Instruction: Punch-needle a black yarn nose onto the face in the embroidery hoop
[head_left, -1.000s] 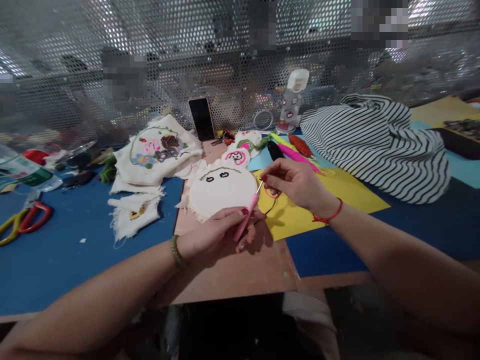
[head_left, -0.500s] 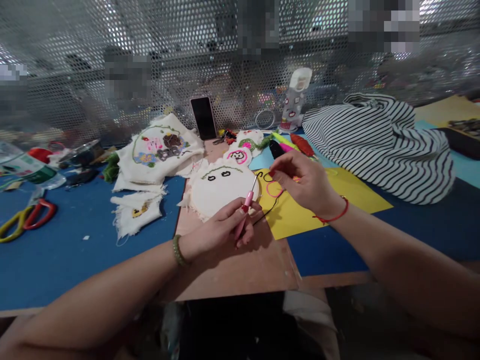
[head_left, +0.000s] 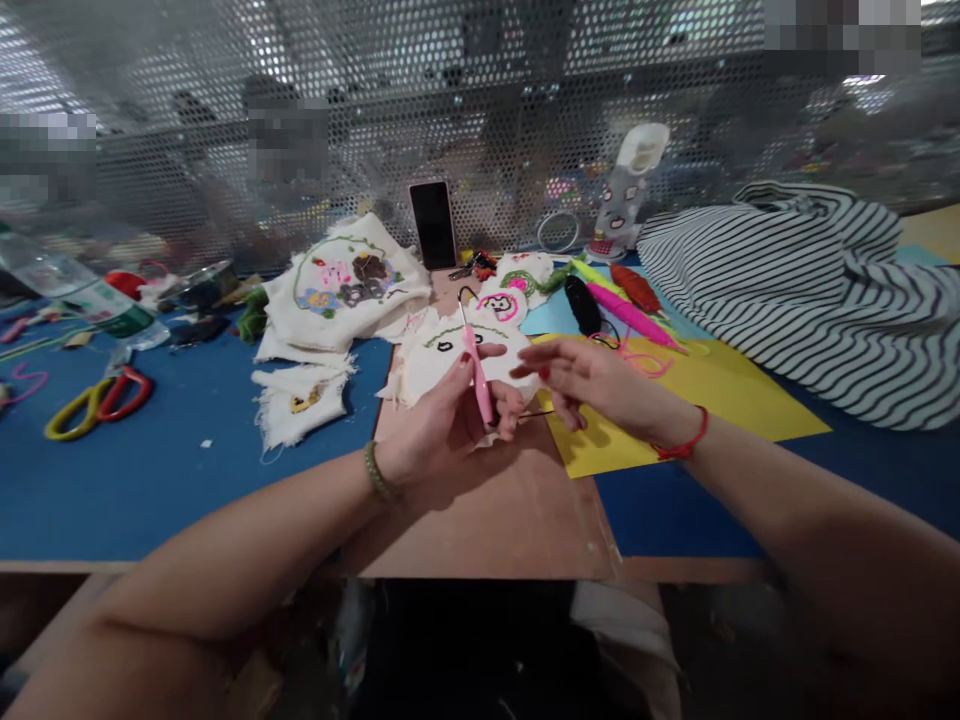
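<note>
My left hand (head_left: 439, 420) is closed around the pink handle of a punch needle (head_left: 480, 385), its metal tip pointing up and away. Black yarn (head_left: 470, 292) curls out at that tip. To the right, my right hand (head_left: 607, 388) has its fingers apart and holds nothing that I can see. Behind both hands lies a round white embroidery cloth (head_left: 420, 372), stitched with a green arc and two small black outlines; my hands partly cover it. Beyond the right hand is a black yarn bundle (head_left: 581, 303), beside a pink one (head_left: 630, 315).
Scissors (head_left: 124, 395) with yellow and red handles lie left, near a plastic bottle (head_left: 90, 295). Stitched white cloths (head_left: 337, 285) and a phone (head_left: 433, 225) stand behind. Yellow paper (head_left: 720, 390) and striped fabric (head_left: 795, 290) are on the right, a clear bottle (head_left: 622, 195) behind.
My right hand has let go of the black yarn near the needle tip and its fingers have spread. The punch needle has swung more upright, tip to the left. The view has shifted left.
</note>
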